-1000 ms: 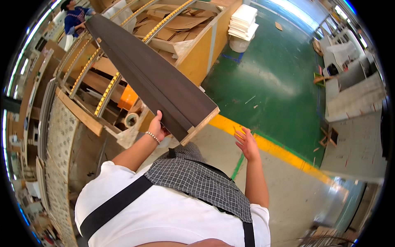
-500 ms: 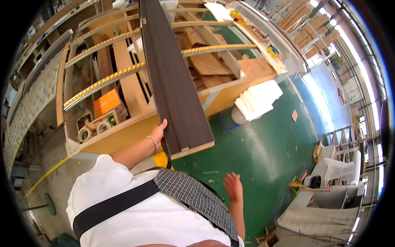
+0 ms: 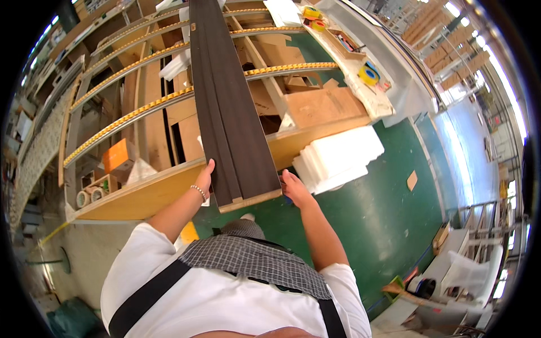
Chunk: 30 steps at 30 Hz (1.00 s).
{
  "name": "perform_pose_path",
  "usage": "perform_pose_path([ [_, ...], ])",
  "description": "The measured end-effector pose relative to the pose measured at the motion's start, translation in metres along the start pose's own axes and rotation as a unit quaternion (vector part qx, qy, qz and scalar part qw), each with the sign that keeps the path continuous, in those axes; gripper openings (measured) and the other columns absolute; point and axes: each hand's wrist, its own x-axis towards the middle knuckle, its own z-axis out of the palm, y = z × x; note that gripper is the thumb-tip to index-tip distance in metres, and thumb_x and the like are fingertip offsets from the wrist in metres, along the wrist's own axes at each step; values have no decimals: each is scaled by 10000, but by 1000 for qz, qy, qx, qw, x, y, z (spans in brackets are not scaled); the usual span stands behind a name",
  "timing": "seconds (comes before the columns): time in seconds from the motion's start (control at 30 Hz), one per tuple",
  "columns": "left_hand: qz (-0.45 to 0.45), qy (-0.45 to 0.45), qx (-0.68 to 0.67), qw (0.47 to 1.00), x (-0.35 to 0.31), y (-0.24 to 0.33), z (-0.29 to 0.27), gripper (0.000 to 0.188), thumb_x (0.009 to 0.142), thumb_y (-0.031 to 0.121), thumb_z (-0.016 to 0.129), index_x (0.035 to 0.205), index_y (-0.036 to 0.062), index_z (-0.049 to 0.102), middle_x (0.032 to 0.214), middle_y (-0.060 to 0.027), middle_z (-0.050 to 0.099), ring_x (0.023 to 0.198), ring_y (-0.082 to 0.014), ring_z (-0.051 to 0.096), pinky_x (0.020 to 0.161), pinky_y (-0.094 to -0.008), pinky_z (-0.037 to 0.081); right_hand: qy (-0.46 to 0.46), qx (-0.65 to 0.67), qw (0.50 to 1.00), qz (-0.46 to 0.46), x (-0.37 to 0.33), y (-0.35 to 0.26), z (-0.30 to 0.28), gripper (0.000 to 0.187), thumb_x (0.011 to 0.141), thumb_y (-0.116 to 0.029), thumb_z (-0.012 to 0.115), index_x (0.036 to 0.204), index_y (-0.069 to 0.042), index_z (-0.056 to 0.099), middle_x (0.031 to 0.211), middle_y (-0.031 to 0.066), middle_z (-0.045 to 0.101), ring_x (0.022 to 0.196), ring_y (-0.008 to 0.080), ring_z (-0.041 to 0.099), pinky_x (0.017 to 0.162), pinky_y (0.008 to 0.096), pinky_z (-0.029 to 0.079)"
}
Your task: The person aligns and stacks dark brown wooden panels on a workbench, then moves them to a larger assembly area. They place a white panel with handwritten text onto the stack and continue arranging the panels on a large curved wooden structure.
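Note:
A long dark brown panel (image 3: 231, 124) with a lengthwise groove and a pale raw end lies over the yellow roller strips (image 3: 132, 121) of a wooden frame table. Its near end juts past the table edge toward me. At the panel's left edge, my left hand (image 3: 204, 179), with a beaded bracelet at the wrist, grips with the thumb on top; the other fingers are hidden underneath. On the opposite edge, near the corner, my right hand (image 3: 295, 188) is closed, its fingertips partly out of sight below the panel.
A stack of white foam sheets (image 3: 341, 158) stands right of the table's front board (image 3: 141, 197). Inside the frame lie cardboard pieces (image 3: 324, 107), an orange box (image 3: 117, 156) and tape rolls (image 3: 90, 195). Yellow tape rolls (image 3: 368, 74) sit on the right ledge. Green floor (image 3: 360, 225) spreads to the right.
My right hand has risen from low at the right, where it was free, to the panel's right edge. My left hand stays on the left edge. The view has shifted a little.

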Motion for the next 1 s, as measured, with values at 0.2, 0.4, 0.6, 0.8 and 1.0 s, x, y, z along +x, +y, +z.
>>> perform_pose_path([
  [0.2,69,76,-37,994,56,-30,106,721,914,558,491,1377,14,392,1374,-115,478,1241,-242,474,1046,-391,374,-118,44,992,17,87,-84,-75,674,932,-492,516,1333,43,429,1310,108,529,1190,219,509,1006,355,412],
  [0.4,78,63,-36,994,100,-25,201,712,937,506,491,1372,-40,352,1357,-172,469,1235,-253,471,1037,-364,376,-79,57,992,81,103,-147,-157,657,897,-453,592,1246,94,487,1190,182,591,1074,249,593,929,368,480],
  [0.6,45,95,-78,991,131,8,300,709,938,517,476,1392,-13,356,1393,-156,442,1267,-268,435,1051,-380,360,-138,78,986,48,120,-219,-239,612,912,-407,581,1254,92,485,1184,162,600,1089,224,577,934,339,459],
  [0.8,84,111,-108,984,141,76,432,649,884,526,551,1312,43,492,1285,-113,556,1138,-261,550,966,-396,451,-247,55,967,-13,139,-327,-343,575,930,-418,539,1241,65,507,1139,116,616,1008,176,601,851,287,477],
  [1.0,210,68,-113,969,156,148,597,465,936,407,515,1207,32,561,1136,-98,637,1001,-226,620,862,-361,518,-289,58,954,-58,113,-475,-448,579,930,-454,518,1260,21,511,1159,110,612,1019,188,597,847,295,477],
])
